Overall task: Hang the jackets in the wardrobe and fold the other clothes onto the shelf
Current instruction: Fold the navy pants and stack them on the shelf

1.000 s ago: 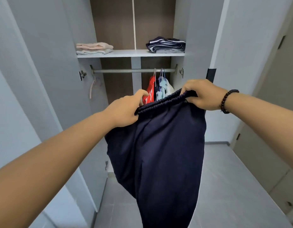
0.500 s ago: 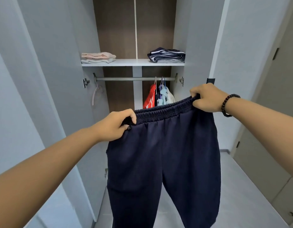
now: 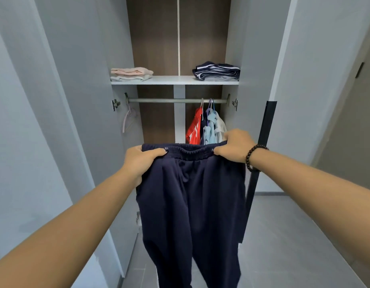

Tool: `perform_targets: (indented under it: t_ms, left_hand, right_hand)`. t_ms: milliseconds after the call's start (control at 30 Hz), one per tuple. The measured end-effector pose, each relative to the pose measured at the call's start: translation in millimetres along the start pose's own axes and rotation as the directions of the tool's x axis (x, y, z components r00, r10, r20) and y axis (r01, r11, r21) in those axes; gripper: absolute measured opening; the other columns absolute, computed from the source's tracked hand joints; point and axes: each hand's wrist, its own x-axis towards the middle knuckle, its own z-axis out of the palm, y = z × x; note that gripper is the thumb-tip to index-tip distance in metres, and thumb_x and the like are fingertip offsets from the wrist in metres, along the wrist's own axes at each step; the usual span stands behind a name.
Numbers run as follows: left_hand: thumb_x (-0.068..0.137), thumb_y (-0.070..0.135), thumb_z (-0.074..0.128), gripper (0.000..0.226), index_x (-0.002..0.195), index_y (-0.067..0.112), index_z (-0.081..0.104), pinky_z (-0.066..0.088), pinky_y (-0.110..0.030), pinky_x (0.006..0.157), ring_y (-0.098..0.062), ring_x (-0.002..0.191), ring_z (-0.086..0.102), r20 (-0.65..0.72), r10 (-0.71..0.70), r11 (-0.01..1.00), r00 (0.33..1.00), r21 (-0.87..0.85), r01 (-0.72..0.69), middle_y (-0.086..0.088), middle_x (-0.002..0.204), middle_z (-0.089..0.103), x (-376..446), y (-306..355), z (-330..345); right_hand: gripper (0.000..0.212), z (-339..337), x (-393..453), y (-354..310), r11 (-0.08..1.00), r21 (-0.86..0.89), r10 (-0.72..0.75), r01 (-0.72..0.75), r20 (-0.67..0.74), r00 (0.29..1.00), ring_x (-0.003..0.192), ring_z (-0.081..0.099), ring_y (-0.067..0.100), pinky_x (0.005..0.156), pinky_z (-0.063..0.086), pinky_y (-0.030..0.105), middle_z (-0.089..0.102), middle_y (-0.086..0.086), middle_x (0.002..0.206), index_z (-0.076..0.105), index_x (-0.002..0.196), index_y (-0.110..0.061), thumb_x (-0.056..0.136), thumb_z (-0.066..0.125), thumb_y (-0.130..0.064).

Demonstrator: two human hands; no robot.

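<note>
Trouser legs cut off by the bottom edge; hanging jackets' lower halves hidden behind the waistband.

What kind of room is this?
Probably a bedroom or dressing area, in front of an open wardrobe: jackets hang on its rail, and folded clothes sit on its shelf.

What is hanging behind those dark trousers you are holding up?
Behind the navy trousers, jackets on hangers: one red jacket, a light blue jacket and others. The trousers cover their lower parts.

shelf with two folded piles
</note>
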Motion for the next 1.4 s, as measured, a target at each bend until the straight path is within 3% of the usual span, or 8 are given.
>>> perform_targets:
  t_ms: [200,400,633,833,933,1133,1267,1400]
  left_hand:
    - [0.072,0.033,0.083,0.028,0.094,0.017,0.076,0.056,-0.028,0.061,-0.019,0.077,0.074,0.062,-0.043,0.987,0.997,-0.154,0.053,-0.002,0.086,0.077,-12,1,7]
    - [0.081,0.046,0.072,0.042,0.108,0.014,0.072,0.058,-0.027,0.073,-0.02,0.097,0.071,0.204,0.078,0.967,0.976,-0.254,-0.025,-0.006,0.104,0.074,-26,-3,-13]
    - [0.053,0.022,0.093,0.085,0.126,0.027,0.05,0.053,-0.019,0.085,-0.002,0.105,0.064,0.201,0.228,0.961,0.953,0.11,-0.253,0.013,0.116,0.065,-26,-29,-62]
    - [0.073,-0.011,0.066,0.057,0.114,0.026,0.051,0.049,-0.008,0.061,0.008,0.081,0.064,0.094,0.234,0.923,0.968,0.292,-0.251,0.01,0.101,0.063,-8,-72,-81]
    - [0.073,-0.016,0.059,0.052,0.104,0.026,0.057,0.05,-0.013,0.061,0.002,0.074,0.066,0.054,0.232,0.927,0.971,0.289,-0.238,0.007,0.091,0.065,0,-105,-93]
    - [0.073,-0.024,0.051,0.051,0.112,0.007,0.059,0.046,-0.011,0.052,0.002,0.06,0.061,0.094,0.303,0.883,0.948,0.347,-0.317,0.016,0.068,0.062,0,-172,-112]
    - [0.073,-0.025,0.05,0.052,0.11,0.009,0.061,0.047,-0.011,0.053,0.002,0.062,0.064,0.142,0.361,0.834,0.922,0.394,-0.387,0.018,0.069,0.065,-19,-211,-126]
    - [0.069,-0.011,0.058,0.044,0.098,0.022,0.063,0.046,-0.011,0.052,0.002,0.059,0.062,0.071,0.459,0.788,0.885,0.428,-0.443,0.011,0.074,0.065,-53,-238,-139]
  right_hand:
    - [0.02,28,-3,-47,0.95,0.312,0.015,0.016,-0.095,0.995,0.065,0.051,0.024,0.065,0.052,0.039,0.051,0.006,0.069,0.046,0.067,-0.012,0.076,0.063,-0.014]
    - [0.022,51,-6,-101,0.849,0.521,-0.054,0.087,-0.077,0.996,0.065,0.053,0.017,0.05,0.042,0.016,0.056,-0.001,0.07,0.052,0.072,-0.014,0.091,0.05,-0.023]
    - [0.046,82,-3,-118,0.666,0.746,-0.252,0.01,0.213,0.944,0.071,0.07,0.024,0.074,0.059,0.035,0.065,-0.001,0.061,0.062,0.115,-0.007,0.084,0.036,0.015]
    - [0.035,133,4,-103,0.818,0.392,-0.511,0.422,0.157,0.845,0.072,0.057,0.001,0.069,0.044,0.01,0.057,-0.013,0.078,0.064,0.113,-0.019,0.082,0.056,-0.005]
    - [0.02,164,10,-90,0.786,0.132,-0.616,0.603,0.098,0.782,0.092,0.042,0.015,0.083,0.042,0.03,0.039,-0.006,0.094,0.066,0.093,-0.027,0.076,0.071,-0.036]
    - [0.035,234,-8,-71,0.741,0.073,-0.646,0.668,0.348,0.679,0.135,0.013,0.024,0.112,0.023,0.049,0.022,-0.001,0.142,0.06,0.09,-0.037,0.067,0.075,-0.058]
    - [0.072,261,-21,-77,0.682,-0.238,-0.59,0.692,0.38,0.712,0.115,0.04,0.02,0.09,0.042,0.037,0.049,0.001,0.113,0.066,0.114,-0.017,0.071,0.058,-0.073]
    - [0.077,273,-61,-84,0.7,-0.351,-0.608,0.622,0.164,0.777,0.078,0.058,0.03,0.063,0.049,0.035,0.063,0.017,0.099,0.064,0.088,0.002,0.073,0.058,-0.073]
